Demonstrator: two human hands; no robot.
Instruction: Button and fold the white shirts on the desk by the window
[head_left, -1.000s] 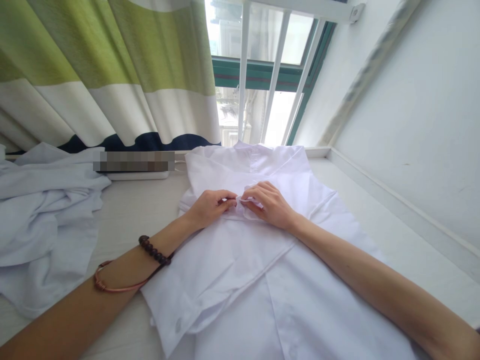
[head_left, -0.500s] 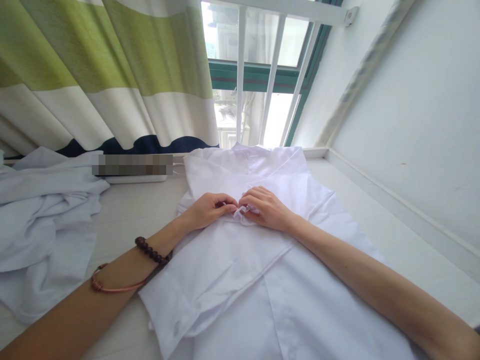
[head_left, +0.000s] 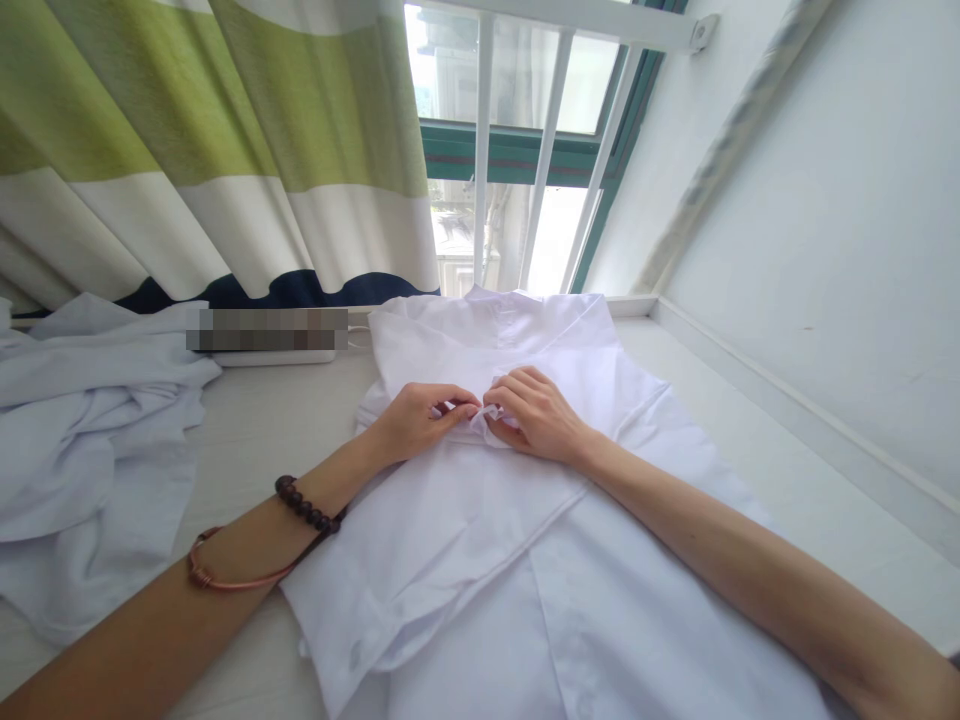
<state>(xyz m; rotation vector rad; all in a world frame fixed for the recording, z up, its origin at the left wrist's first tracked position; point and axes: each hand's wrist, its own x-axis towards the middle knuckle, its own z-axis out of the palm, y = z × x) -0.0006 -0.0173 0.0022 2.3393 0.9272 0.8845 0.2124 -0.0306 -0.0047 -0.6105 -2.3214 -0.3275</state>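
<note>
A white shirt (head_left: pixel 465 520) lies spread on the pale surface in front of me, its collar at the far end and its sleeves folded across the body. Over the middle of it, my left hand (head_left: pixel 424 420) pinches a small gathered bit of the white cloth between thumb and forefinger. My right hand (head_left: pixel 536 412) is closed on the same bit from the other side, its fingers curled. The fingertips nearly meet there. Whether a button or cuff edge sits between them is too small to tell.
Crumpled white cloth (head_left: pixel 97 460) lies at the left. Behind it rests a white flat device (head_left: pixel 277 357), partly blurred out, with a cable. A green and white striped curtain (head_left: pixel 225 120) hangs at the back beside white window bars (head_left: pixel 482 150). A white wall (head_left: pixel 847 250) bounds the right.
Both hands have shifted very slightly right, and the pinched cloth between them has changed shape a little. The shirt lies as before.
</note>
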